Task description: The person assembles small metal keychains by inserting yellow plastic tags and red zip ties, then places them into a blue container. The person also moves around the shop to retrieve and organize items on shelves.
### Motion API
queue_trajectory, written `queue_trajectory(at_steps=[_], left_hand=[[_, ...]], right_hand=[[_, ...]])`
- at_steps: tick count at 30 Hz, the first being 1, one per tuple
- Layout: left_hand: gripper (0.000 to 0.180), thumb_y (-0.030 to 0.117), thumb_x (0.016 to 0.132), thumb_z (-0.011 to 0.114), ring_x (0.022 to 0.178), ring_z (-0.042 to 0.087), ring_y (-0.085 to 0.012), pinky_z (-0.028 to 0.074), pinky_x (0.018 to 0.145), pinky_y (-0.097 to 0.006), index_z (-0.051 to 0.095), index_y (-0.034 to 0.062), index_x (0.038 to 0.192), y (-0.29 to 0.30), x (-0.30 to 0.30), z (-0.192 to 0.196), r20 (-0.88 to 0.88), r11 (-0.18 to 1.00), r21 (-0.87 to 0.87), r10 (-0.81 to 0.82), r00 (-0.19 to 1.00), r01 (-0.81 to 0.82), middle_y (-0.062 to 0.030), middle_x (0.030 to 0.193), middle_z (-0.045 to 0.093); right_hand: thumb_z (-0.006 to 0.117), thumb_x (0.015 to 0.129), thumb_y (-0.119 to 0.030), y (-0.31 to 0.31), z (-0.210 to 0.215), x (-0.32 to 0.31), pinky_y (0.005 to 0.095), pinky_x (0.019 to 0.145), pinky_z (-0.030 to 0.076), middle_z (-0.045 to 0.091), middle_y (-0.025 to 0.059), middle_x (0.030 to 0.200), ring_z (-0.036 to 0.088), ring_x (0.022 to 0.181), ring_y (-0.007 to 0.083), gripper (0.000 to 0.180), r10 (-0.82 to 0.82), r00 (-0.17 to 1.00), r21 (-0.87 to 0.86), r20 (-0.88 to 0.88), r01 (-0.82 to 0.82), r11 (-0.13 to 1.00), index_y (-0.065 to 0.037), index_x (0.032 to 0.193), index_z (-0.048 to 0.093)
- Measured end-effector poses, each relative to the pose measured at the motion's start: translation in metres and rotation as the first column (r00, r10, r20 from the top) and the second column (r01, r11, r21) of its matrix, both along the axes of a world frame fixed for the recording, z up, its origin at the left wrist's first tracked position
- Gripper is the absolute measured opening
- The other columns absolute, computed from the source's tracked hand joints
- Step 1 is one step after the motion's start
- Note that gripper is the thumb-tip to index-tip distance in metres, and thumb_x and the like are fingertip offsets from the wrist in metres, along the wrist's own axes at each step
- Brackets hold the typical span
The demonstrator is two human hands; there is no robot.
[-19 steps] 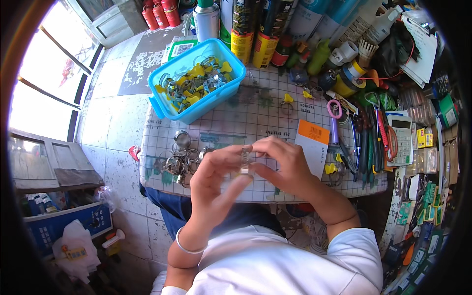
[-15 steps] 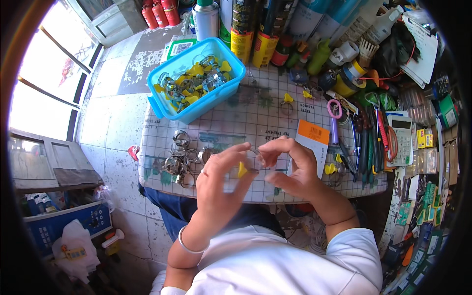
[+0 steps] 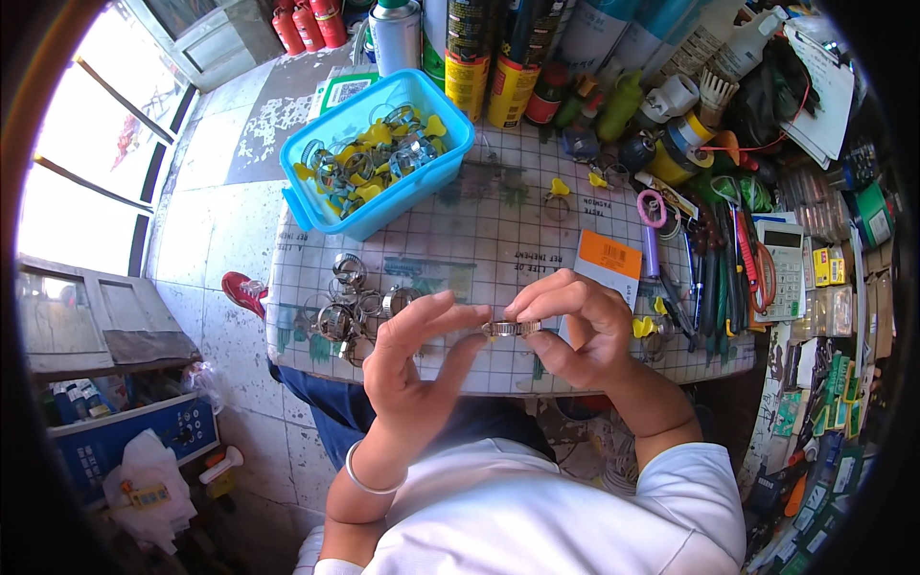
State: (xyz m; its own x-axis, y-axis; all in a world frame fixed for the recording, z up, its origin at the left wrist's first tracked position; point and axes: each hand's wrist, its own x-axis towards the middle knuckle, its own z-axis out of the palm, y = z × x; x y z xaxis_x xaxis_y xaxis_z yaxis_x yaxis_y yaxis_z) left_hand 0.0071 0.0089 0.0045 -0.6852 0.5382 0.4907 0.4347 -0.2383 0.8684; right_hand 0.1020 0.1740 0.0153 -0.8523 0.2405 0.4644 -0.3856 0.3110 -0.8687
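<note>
A silver hose clamp (image 3: 513, 329) is held level, seen edge-on, over the near part of the table. My left hand (image 3: 414, 350) pinches its left end between thumb and fingertips. At the other end, my right hand (image 3: 586, 331) grips the band with thumb and bent fingers. No yellow thumb key shows on this clamp now. Left of my left hand lies a loose pile of silver hose clamps (image 3: 337, 321). Farther off stands a light-blue plastic bin (image 3: 369, 222) filled with clamps that have yellow thumb keys.
An orange-and-white card (image 3: 609, 257) lies beyond my right hand. Clamps with yellow keys (image 3: 559, 189) rest behind it. Purple-handled scissors (image 3: 653, 225), pliers and a calculator (image 3: 779, 273) crowd the right side. Spray cans (image 3: 467, 81) line the back. A red shoe (image 3: 245, 290) shows past the left edge.
The clamp has turned from a ring view to edge-on, and its yellow key has gone out of sight. My right fingers have closed onto it. More of the red shoe shows.
</note>
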Motion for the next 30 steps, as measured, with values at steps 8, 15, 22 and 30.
queue_trajectory(at_steps=[8,15,22,30], left_hand=[[0.05,-0.01,0.074,0.069,0.093,0.067,-0.0214,0.05,0.083,-0.031,0.048,-0.001,0.119,0.001,0.001,-0.001,-0.037,0.999,-0.031,-0.011,0.999,0.01,-0.0144,0.098,0.067],[0.043,-0.011,0.083,0.056,0.086,0.062,-0.0137,0.049,0.077,-0.026,0.041,-0.0064,0.123,-0.001,-0.001,0.006,0.413,0.983,0.051,-0.183,0.892,0.178,-0.0158,0.127,0.046],[0.037,-0.01,0.085,0.053,0.095,0.064,-0.0182,0.049,0.083,-0.027,0.044,-0.0072,0.121,-0.004,-0.002,0.003,0.486,0.943,0.165,-0.332,0.808,0.289,-0.015,0.116,0.055],[0.027,-0.007,0.083,0.063,0.096,0.065,-0.0215,0.052,0.086,-0.032,0.057,-0.0041,0.109,0.0,0.001,0.003,0.463,0.95,0.133,-0.312,0.829,0.283,-0.015,0.107,0.06]], right_hand=[[0.067,0.081,0.0,-0.008,-0.002,0.005,0.0277,0.073,0.052,0.066,0.0124,0.095,0.066,0.083,0.0179,0.026,0.021,0.997,-0.298,0.08,0.004,0.955,-0.002,0.106,0.061],[0.069,0.083,-0.005,-0.006,0.005,0.002,0.0269,0.072,0.053,0.067,0.01,0.092,0.067,0.079,0.0153,0.026,0.088,0.984,-0.228,0.155,-0.051,0.972,-0.003,0.108,0.062],[0.074,0.08,-0.013,-0.003,0.0,0.002,0.0221,0.062,0.049,0.066,0.0046,0.082,0.063,0.068,0.0098,0.024,-0.027,0.985,-0.184,0.172,0.059,0.981,-0.005,0.1,0.065],[0.077,0.077,-0.012,-0.002,-0.003,0.002,0.02,0.057,0.045,0.065,0.0031,0.078,0.059,0.062,0.007,0.022,-0.065,0.993,-0.161,0.1,0.081,0.984,-0.005,0.095,0.065]])
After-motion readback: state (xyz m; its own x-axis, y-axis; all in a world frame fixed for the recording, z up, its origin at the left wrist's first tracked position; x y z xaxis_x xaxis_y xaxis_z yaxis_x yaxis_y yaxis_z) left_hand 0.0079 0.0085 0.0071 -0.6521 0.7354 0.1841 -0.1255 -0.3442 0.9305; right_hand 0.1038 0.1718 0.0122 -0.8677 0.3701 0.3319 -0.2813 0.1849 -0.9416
